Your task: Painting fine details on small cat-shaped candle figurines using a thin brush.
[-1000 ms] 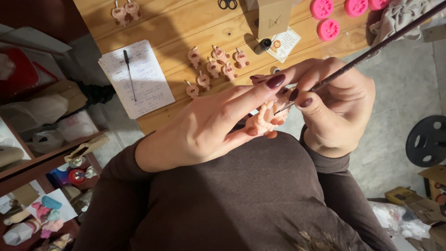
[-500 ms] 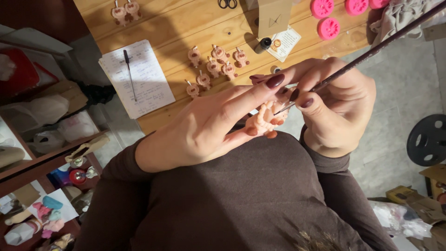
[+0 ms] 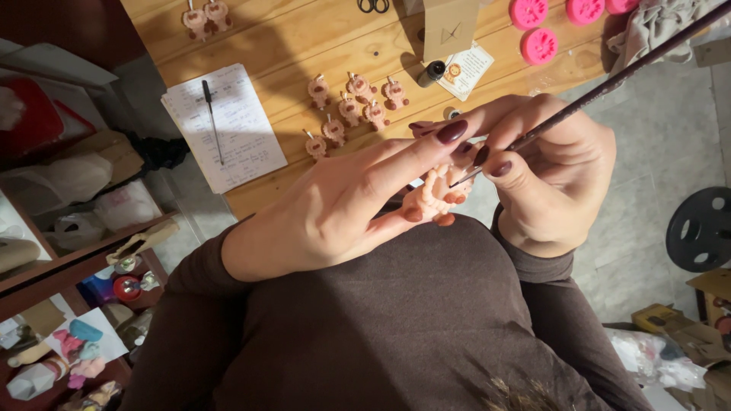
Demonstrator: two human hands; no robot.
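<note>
My left hand [image 3: 343, 202] pinches a small peach-coloured clay figurine [image 3: 434, 196] between thumb and fingers, close to my chest. My right hand [image 3: 552, 179] grips a long thin dark paintbrush [image 3: 609, 84], and its tip touches the figurine. The brush handle runs up to the top right corner. Most of the figurine is hidden behind my fingers. Several similar small figurines [image 3: 350, 106] stand on the wooden table [image 3: 304, 38] just beyond my hands.
A sheet of paper [image 3: 225, 129] with a pen lies at the table's left edge. Pink round moulds [image 3: 541, 30], a small dark bottle [image 3: 434, 71], scissors [image 3: 371, 6] and a cardboard piece sit at the far side. Cluttered shelves stand at left, a black wheel [image 3: 700, 228] at right.
</note>
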